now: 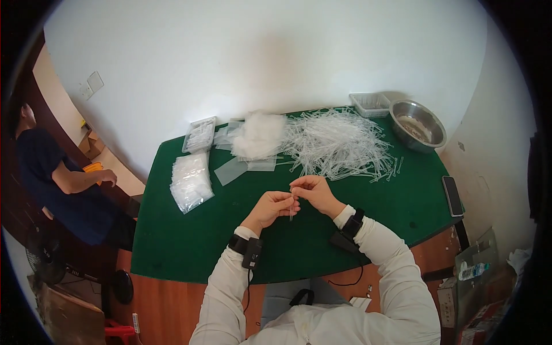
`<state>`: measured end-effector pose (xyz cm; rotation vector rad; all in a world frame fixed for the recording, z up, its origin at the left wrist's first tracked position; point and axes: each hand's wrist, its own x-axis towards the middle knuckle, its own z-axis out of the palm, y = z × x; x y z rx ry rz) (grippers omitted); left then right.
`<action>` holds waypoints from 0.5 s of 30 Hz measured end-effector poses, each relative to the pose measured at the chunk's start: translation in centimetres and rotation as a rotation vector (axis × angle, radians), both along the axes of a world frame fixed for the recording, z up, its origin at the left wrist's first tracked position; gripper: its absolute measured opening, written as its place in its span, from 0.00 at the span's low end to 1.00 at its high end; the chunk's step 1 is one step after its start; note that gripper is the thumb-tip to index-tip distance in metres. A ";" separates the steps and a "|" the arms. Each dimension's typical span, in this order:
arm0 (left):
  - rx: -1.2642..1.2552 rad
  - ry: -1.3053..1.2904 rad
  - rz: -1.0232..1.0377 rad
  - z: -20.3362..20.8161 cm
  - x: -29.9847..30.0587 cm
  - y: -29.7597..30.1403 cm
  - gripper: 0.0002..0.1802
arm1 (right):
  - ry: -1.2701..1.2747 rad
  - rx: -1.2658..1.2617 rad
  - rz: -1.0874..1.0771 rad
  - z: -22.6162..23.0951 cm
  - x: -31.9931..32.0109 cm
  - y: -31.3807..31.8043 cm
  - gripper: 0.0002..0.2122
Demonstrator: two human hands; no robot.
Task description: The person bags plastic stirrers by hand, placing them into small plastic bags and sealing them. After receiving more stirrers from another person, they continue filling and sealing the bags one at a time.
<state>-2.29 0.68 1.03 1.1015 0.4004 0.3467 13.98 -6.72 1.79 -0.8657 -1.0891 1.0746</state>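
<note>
Both hands meet above the near middle of the green-covered table [172, 241], gripping a few thin clear sticks [291, 214] between them. The left hand [271, 208] pinches the sticks with its thumb and curled fingers; the right hand [315, 193] closes thumb and fingertips at their upper end. How many sticks there are is too small to tell.

Beyond the hands, a large loose pile of clear sticks [340, 146] spreads over the table, some with small rings at their ends. At the back right, a shallow clear plastic tray [369, 112] has something pale in it, too indistinct to name. Just beside it stands a round steel bowl [410, 141], upright, with something brownish at its bottom that may be contents or only a reflection.

At the back left, a white tray [213, 129] is filled with clear, narrow pieces. In front of it lies an overlapping stack of clear bags [191, 183]. Between tray and sticks sits a heap of whitish, filmy stuff [260, 135], with flat translucent sheets [231, 171] around it.
</note>
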 end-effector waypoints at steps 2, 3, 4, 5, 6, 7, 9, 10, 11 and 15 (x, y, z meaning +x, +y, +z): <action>0.013 -0.014 0.066 -0.1 0.1 0.1 0.12 | -0.104 0.020 -0.119 -0.5 1.3 0.7 0.05; 0.011 -0.015 0.061 -0.2 0.1 0.3 0.12 | -0.208 0.040 -0.236 -0.8 2.3 1.1 0.04; -0.017 -0.067 0.201 -0.4 0.2 0.6 0.11 | -0.312 0.060 -0.353 -1.1 3.4 1.4 0.04; -0.045 -0.118 0.343 -0.5 0.2 1.1 0.11 | -0.315 0.059 -0.354 -1.2 4.6 1.6 0.04; -0.074 -0.170 0.485 -0.7 0.2 1.5 0.11 | -0.509 0.060 -0.529 -1.2 6.0 1.5 0.03; -0.075 -0.172 0.486 -0.9 0.0 1.7 0.11 | -0.703 0.063 -0.700 -1.2 6.9 1.5 0.03; -0.098 -0.203 0.563 -1.2 -0.2 2.2 0.10 | -0.832 0.101 -0.706 -1.4 8.1 1.4 0.03; -0.111 -0.217 0.602 -1.1 -0.3 2.2 0.10 | -0.957 0.138 -0.710 -1.3 8.4 1.2 0.04; -0.114 -0.219 0.604 -1.0 -0.2 2.1 0.10 | -1.083 0.176 -0.711 -1.2 8.5 1.2 0.04; -0.131 -0.186 0.504 -0.8 -0.1 1.8 0.09 | -1.218 0.232 -0.673 -0.9 8.3 1.1 0.04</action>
